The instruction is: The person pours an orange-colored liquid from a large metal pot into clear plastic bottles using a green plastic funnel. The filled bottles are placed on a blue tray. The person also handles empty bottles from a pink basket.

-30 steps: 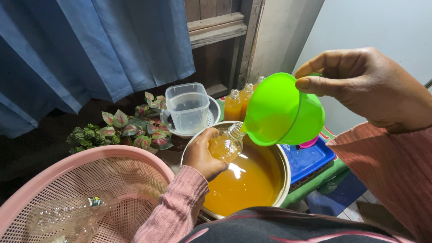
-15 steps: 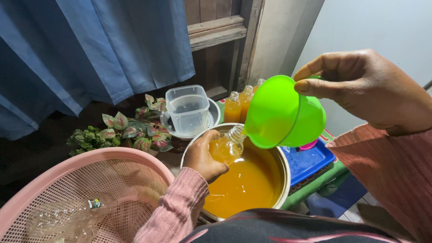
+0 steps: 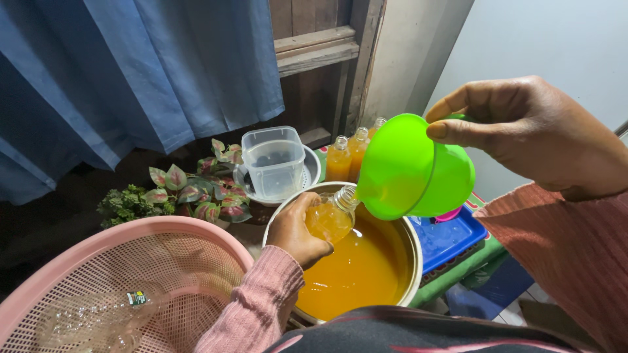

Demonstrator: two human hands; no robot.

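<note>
The left hand has its fingers wrapped round a small clear bottle of orange liquid, held over a metal pot of the same liquid; the bottle's long axis is tilted, its open neck pointing up and to the right, toward the rim of a green cup; the right hand pinches that cup's far edge, thumb on top and fingers closed behind it, and the cup is tipped down to the left so its lip sits just at the bottle's mouth; whether liquid runs between them is hard to make out; the bottle's base is hidden in the palm; a pink basket at lower left is cut off by the edge, with clear empty bottles faint inside it; behind the pot stand filled bottles, partly hidden by the cup, beside a clear jug; a blue tray lies to the right of the pot.
</note>
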